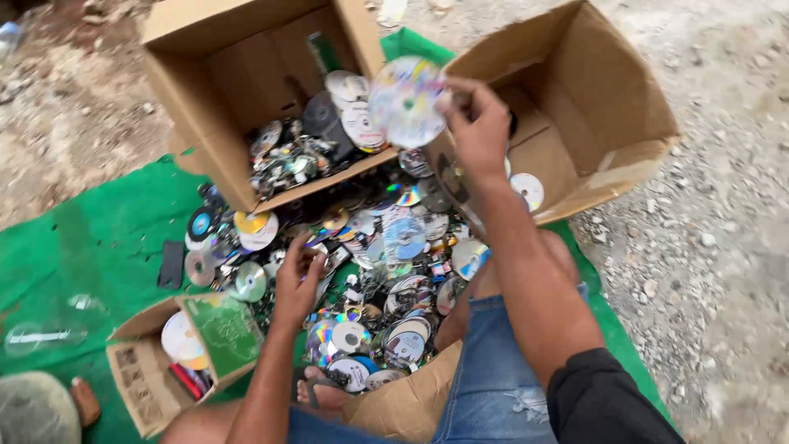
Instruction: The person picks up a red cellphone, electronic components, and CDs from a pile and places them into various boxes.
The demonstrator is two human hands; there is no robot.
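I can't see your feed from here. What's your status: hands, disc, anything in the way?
Right hand up, pinching one disc between the big boxes. Left hand down on the disc pile. Nothing blocking either hand.

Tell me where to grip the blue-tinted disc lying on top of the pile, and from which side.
Grip the blue-tinted disc by its rim, coming from above on the near side. It lies almost flat on the pile of discs, so only the edge gives the fingers purchase. The left hand rests closest to it.
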